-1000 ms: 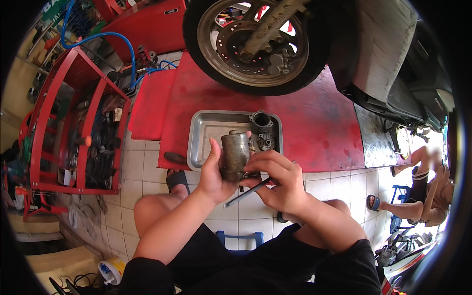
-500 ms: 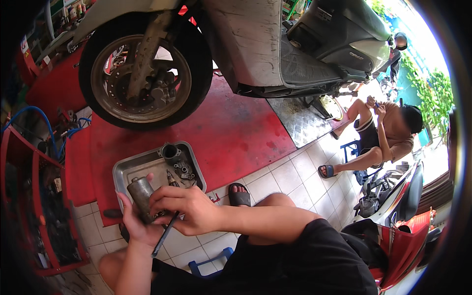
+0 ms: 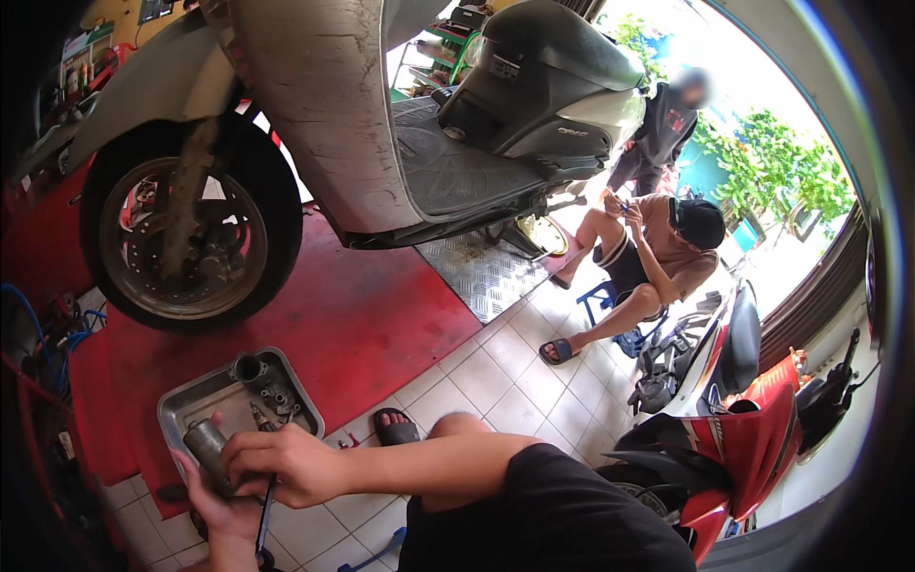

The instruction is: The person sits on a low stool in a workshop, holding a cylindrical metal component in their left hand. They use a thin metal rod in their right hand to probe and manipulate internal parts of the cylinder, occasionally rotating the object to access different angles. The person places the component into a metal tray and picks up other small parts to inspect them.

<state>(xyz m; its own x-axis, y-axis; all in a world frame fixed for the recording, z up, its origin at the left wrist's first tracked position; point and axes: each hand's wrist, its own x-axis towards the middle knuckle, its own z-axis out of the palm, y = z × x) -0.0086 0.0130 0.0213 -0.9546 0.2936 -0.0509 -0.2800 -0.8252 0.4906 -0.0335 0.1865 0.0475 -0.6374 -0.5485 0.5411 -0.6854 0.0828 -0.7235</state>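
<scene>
Far left: red tool rack (image 3: pixel 38 419) mostly lost in the dark rim, blue hose (image 3: pixel 29 315) looped beside it. Scooter front wheel (image 3: pixel 186 243) sits on the red lift mat (image 3: pixel 372 324), right above the work area; grey scooter body (image 3: pixel 381 114) fills the top centre. Metal tray (image 3: pixel 181 410) lies on the mat edge, small dark engine parts (image 3: pixel 262 381) in its far corner. Left hand (image 3: pixel 214 500) wraps from below around a grey metal cylinder (image 3: pixel 205 443), tilted, held just over the tray's near edge; lower part of the cylinder is covered by the palm. Right hand (image 3: pixel 281 462) overlaps it from the right, fingers curled closed round a thin dark tool (image 3: pixel 265 515) pointing down; tool tip is cut off at the bottom edge, type unclear. Own sandalled foot (image 3: pixel 393 427) on the tiles just right of the tray. Further right: a seated person (image 3: pixel 648 262) on a blue stool, another standing behind, red motorcycle (image 3: pixel 753 448) at the right rim, partly cropped.
</scene>
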